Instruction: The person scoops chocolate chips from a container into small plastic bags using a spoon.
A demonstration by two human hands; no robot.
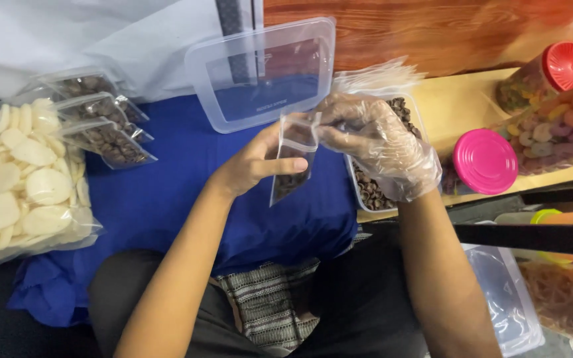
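Plastic-gloved right hand (373, 142) and bare left hand (256, 162) pinch small bag (293, 159); 3 filled bags (104, 122) nearby.

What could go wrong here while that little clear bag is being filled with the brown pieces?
The small clear bag is pinched by the bare left hand alone near its side, so it might tilt and spill onto the blue cloth. The loose plastic glove on the right hand could snag at the bag's mouth. The container of brown pieces sits at the shelf edge, where an elbow might knock it.
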